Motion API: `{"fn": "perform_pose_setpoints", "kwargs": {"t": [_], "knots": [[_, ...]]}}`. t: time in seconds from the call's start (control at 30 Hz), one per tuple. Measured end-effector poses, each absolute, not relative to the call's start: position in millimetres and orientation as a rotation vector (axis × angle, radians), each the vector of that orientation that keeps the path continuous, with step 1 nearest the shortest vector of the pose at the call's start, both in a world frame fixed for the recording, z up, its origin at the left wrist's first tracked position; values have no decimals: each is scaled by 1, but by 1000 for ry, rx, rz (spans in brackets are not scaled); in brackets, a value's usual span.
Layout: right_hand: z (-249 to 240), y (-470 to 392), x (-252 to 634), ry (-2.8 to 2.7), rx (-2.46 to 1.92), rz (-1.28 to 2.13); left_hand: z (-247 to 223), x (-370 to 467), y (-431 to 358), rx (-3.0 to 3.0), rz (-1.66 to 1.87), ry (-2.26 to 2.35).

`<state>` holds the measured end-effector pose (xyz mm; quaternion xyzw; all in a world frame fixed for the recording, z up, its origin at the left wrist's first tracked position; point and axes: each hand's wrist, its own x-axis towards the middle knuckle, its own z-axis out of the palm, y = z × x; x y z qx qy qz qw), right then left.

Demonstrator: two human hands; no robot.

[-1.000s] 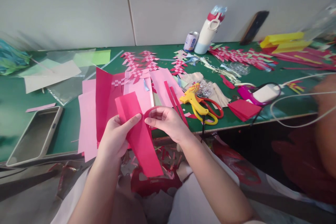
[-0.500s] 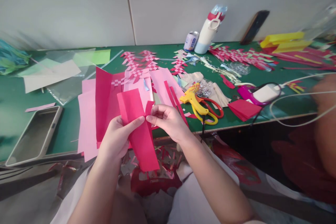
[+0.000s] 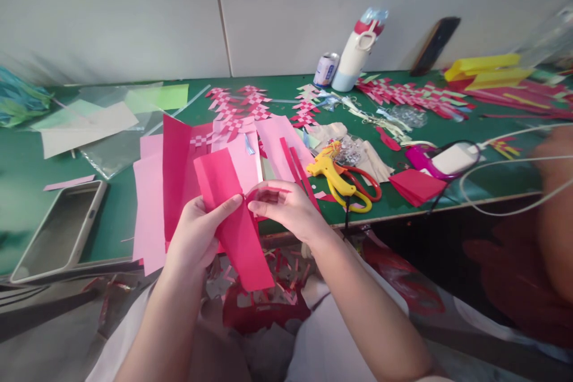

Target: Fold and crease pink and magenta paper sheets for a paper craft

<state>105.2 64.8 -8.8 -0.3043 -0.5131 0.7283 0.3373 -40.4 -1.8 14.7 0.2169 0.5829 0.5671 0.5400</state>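
Note:
A long piece of bright pink-red paper with a lengthwise crease hangs tilted over the table's front edge. My left hand is closed on its left side, thumb pressed flat near the middle. At the right edge of that paper, my right hand pinches a narrow paper strip, which seems joined to the sheet at the left thumb tip. Behind my hands stands a folded red sheet, with pale pink sheets beneath it. Yellow-handled scissors lie right of my right hand.
Woven paper pieces lie at the back of the green table. A bottle and a can stand by the wall. Left is a phone case; right are red paper squares, a white cable and another person's arm.
The paper has shifted slightly left and turned a little. The short strip end that stood up by my right fingers now lies along inside them.

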Motion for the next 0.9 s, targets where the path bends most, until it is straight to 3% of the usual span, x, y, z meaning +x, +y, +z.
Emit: {"fn": "perform_pose_setpoints", "kwargs": {"t": [0.3,0.9], "knots": [[-10,65,106,-1349,-798,1878,20,-39,-3,519,1210,1360],[-10,66,107,-1409,-773,1871,13,-42,-2,516,1309,1367]]}}
